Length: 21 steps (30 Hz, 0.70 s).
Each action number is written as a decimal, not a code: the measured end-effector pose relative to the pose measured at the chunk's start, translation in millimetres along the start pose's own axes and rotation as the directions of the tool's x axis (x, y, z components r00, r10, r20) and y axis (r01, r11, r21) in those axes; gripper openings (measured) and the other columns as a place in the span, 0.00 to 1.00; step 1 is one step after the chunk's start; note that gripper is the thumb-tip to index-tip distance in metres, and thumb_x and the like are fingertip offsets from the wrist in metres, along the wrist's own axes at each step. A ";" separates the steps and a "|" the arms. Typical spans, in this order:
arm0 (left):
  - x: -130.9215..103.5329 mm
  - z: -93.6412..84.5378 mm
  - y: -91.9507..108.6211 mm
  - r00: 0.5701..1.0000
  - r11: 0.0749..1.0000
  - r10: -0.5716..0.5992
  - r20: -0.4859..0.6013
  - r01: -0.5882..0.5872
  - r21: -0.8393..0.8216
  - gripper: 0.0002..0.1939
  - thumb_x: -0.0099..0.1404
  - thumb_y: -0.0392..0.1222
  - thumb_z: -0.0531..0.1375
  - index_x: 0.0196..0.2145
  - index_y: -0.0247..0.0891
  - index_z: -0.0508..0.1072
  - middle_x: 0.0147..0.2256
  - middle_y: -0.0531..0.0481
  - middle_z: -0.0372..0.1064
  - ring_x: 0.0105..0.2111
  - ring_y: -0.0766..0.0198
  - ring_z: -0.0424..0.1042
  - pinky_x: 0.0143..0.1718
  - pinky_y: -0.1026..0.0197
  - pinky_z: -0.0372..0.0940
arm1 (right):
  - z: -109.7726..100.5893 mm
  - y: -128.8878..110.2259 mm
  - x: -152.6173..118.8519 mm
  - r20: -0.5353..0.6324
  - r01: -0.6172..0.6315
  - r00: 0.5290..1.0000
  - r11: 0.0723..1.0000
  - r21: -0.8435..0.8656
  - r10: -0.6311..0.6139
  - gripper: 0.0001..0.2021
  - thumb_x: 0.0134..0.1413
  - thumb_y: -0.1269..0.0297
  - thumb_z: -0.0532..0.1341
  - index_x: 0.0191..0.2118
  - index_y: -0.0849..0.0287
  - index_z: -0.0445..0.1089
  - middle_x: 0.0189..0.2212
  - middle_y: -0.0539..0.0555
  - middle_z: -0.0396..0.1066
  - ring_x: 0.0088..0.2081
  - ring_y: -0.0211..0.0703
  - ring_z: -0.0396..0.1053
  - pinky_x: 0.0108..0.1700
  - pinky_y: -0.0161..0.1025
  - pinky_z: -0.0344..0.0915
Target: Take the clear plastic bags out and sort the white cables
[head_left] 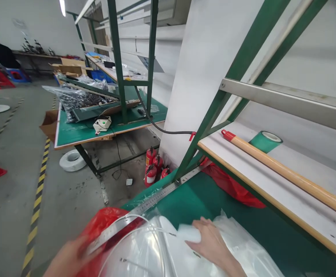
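While the right hand (211, 242) rests palm-down on a heap of clear plastic bags (243, 246) on the green worktop (191, 200), fingers closed around a small white piece (188, 233). Left hand (67, 257) blurred at the worktop's edge by a red bag (104, 221); cannot tell its grip. Thin white cable (133, 234) loops between the hands. Steel ruler (153, 200) lies along the edge.

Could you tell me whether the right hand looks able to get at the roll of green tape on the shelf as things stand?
Probably yes: the right hand rests on clear plastic bags, the green tape stands on the open shelf, only the wooden handle lies between.
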<state>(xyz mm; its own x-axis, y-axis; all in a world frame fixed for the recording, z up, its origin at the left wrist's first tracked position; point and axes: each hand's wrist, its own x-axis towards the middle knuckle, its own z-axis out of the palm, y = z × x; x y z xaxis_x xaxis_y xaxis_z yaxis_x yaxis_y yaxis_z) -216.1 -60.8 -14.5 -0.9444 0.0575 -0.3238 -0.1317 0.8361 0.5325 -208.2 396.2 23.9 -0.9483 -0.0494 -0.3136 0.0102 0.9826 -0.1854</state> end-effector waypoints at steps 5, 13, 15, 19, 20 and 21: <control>-5.7 -12.5 18.9 0.998 0.993 0.034 0.060 -0.041 0.113 0.19 0.68 0.56 0.59 0.31 0.37 0.74 0.26 0.54 0.72 0.27 0.60 0.73 0.34 0.54 0.69 | 21.5 -88.2 -11.2 -0.123 0.174 0.979 0.979 0.109 -0.160 0.26 0.64 0.61 0.63 0.65 0.56 0.60 0.66 0.60 0.59 0.66 0.59 0.56 0.65 0.63 0.55; -27.9 -31.3 40.4 0.998 0.979 -0.028 0.063 0.014 0.204 0.16 0.70 0.53 0.60 0.39 0.36 0.75 0.35 0.50 0.75 0.33 0.59 0.75 0.38 0.52 0.71 | 84.8 -214.1 -31.5 -0.146 0.287 0.955 0.928 0.238 -0.258 0.23 0.60 0.56 0.65 0.58 0.57 0.68 0.64 0.59 0.61 0.66 0.60 0.55 0.64 0.64 0.56; -34.9 -37.7 47.8 0.998 0.973 -0.037 0.051 0.025 0.228 0.16 0.70 0.53 0.59 0.41 0.36 0.75 0.36 0.49 0.75 0.35 0.58 0.76 0.39 0.51 0.71 | 86.4 -211.9 -31.6 -0.180 0.277 0.955 0.928 0.248 -0.237 0.18 0.61 0.59 0.65 0.54 0.57 0.70 0.62 0.58 0.64 0.64 0.57 0.60 0.63 0.61 0.58; -48.9 -50.3 61.4 0.998 0.966 -0.038 0.039 0.027 0.258 0.16 0.70 0.52 0.59 0.44 0.36 0.74 0.38 0.48 0.76 0.36 0.58 0.76 0.39 0.50 0.71 | 88.4 -161.4 -36.1 -0.240 -0.050 0.964 0.968 0.245 0.111 0.17 0.65 0.60 0.62 0.55 0.58 0.69 0.56 0.59 0.69 0.56 0.53 0.68 0.57 0.56 0.66; -52.2 -51.7 64.4 0.999 0.965 -0.037 0.038 0.026 0.261 0.16 0.70 0.52 0.59 0.44 0.36 0.74 0.38 0.48 0.76 0.36 0.58 0.76 0.39 0.50 0.71 | 90.4 -143.2 -41.1 -0.238 -0.126 0.954 0.963 0.237 0.183 0.17 0.64 0.59 0.62 0.56 0.58 0.68 0.56 0.59 0.68 0.56 0.53 0.68 0.56 0.56 0.67; -55.4 -51.7 67.4 0.999 0.965 -0.036 0.037 0.025 0.262 0.16 0.70 0.53 0.59 0.43 0.36 0.74 0.37 0.48 0.75 0.36 0.57 0.76 0.39 0.50 0.71 | 92.7 -124.9 -47.8 -0.228 -0.190 0.943 0.956 0.223 0.241 0.19 0.64 0.57 0.62 0.57 0.59 0.68 0.57 0.59 0.68 0.57 0.54 0.67 0.56 0.57 0.66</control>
<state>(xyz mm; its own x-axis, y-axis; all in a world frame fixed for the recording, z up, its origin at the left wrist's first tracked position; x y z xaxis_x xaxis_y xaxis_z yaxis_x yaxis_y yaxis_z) -188.3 -35.8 79.8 -0.9272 0.0479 -0.3715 -0.0714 0.9510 0.3007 -134.7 259.3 -24.3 -0.9646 0.2307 -0.1280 0.2606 0.9091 -0.3249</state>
